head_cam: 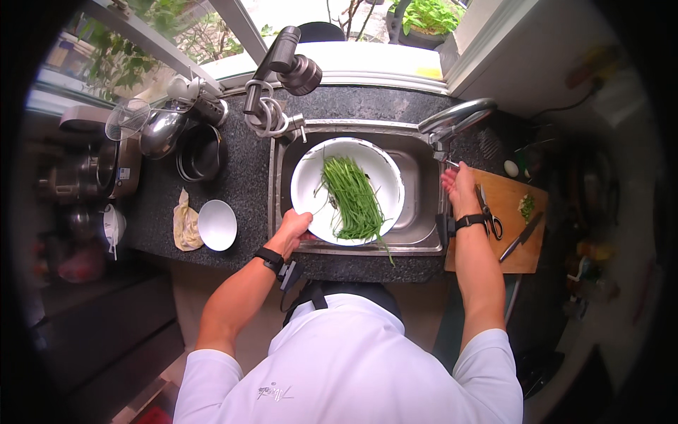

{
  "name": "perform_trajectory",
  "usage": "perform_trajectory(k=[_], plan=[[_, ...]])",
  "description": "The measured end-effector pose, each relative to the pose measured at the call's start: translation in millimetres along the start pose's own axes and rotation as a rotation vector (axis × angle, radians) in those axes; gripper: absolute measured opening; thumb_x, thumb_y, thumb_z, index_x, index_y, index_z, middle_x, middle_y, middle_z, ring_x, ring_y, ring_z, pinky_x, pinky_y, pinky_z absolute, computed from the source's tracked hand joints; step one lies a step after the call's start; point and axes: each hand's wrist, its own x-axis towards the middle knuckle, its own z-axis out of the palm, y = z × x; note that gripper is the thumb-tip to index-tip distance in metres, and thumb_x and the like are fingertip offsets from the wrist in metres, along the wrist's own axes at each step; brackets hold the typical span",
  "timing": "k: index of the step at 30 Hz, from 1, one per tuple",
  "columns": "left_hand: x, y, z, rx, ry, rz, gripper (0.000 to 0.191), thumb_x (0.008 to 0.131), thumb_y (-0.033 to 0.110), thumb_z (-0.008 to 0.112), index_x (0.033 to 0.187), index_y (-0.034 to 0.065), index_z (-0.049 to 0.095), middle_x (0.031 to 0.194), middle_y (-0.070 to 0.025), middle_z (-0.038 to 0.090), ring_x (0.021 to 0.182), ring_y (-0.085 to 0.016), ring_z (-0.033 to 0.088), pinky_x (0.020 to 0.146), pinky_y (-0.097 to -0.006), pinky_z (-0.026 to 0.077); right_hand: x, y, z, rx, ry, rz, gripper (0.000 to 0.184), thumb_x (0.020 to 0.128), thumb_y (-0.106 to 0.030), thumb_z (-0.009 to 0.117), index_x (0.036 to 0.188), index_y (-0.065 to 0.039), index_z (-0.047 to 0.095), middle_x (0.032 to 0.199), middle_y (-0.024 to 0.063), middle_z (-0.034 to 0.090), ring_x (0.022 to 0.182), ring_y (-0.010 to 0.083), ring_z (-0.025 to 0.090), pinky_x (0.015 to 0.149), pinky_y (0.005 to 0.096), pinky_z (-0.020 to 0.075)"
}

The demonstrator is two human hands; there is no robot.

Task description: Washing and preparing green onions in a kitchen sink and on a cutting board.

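Note:
A white enamel basin with a chipped rim sits over the stainless steel sink. In it lies a bundle of long green chives or similar leaves, a few strands hanging over the near rim. My left hand grips the basin's lower left rim, thumb on top. At the sink's right edge my right hand is beside the lever of the chrome faucet. Its fingers are loosely apart near the lever's tip; whether they touch it is hard to tell. No water stream shows under the spout.
Right of the sink, a wooden cutting board carries scissors, a knife and chopped bits. An egg lies behind. A white bowl, cloth and dark pot stand left. A grey spray faucet rises behind.

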Motion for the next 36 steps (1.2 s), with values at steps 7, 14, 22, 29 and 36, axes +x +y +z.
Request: perform_trajectory(k=[7,14,22,29,36], plan=[[-9.5,3.1,-5.7,-0.024,-0.006,-0.023,0.038,0.081,0.005,0.053,0.118,-0.0058,0.054,0.096,-0.0146,0.066,0.077,-0.023,0.066,0.056,-0.0348,0.057,-60.7,23.7,-3.5,-0.096,-0.142,0.103,0.044,0.097,-0.044,0.053,0.120,-0.007,0.053,0.088,0.0066,0.061,0.067,0.0177,0.063,0.050,0.0294,0.0511],[-11.7,2.2,-8.1,-0.039,-0.017,-0.046,0.038,0.081,0.005,0.054,0.118,-0.0056,0.054,0.095,-0.0147,0.066,0.074,-0.023,0.067,0.056,-0.0328,0.057,-110.5,50.4,-6.7,-0.377,-0.349,0.036,0.025,0.094,-0.026,0.060,0.110,-0.007,0.061,0.089,0.0042,0.061,0.071,0.0145,0.062,0.056,0.0268,0.0505],[-13.7,-6.6,-9.6,-0.021,0.033,-0.049,0.036,0.083,0.005,0.051,0.116,-0.0054,0.058,0.095,-0.0145,0.068,0.068,-0.023,0.066,0.051,-0.0322,0.056,-130.2,64.1,-4.0,-0.427,-0.432,0.046,0.027,0.093,-0.026,0.060,0.109,-0.004,0.061,0.094,0.0080,0.063,0.076,0.0177,0.064,0.058,0.0290,0.0512],[-17.7,-14.8,-17.6,-0.041,0.044,-0.063,0.035,0.083,0.007,0.053,0.116,-0.0037,0.059,0.096,-0.0140,0.068,0.069,-0.022,0.065,0.052,-0.0314,0.055,-142.1,75.1,6.1,-0.449,-0.468,0.057,0.029,0.093,-0.026,0.060,0.111,-0.003,0.061,0.096,0.0086,0.063,0.078,0.0176,0.064,0.059,0.0296,0.0514],[-29.0,-14.8,-19.3,-0.047,0.051,-0.025,0.037,0.082,0.007,0.055,0.116,-0.0056,0.056,0.095,-0.0139,0.066,0.067,-0.020,0.063,0.052,-0.0302,0.054,-150.2,86.0,16.2,-0.487,-0.524,0.051,0.030,0.092,-0.024,0.059,0.112,-0.001,0.061,0.097,0.0088,0.062,0.079,0.0172,0.062,0.060,0.0301,0.0517]])
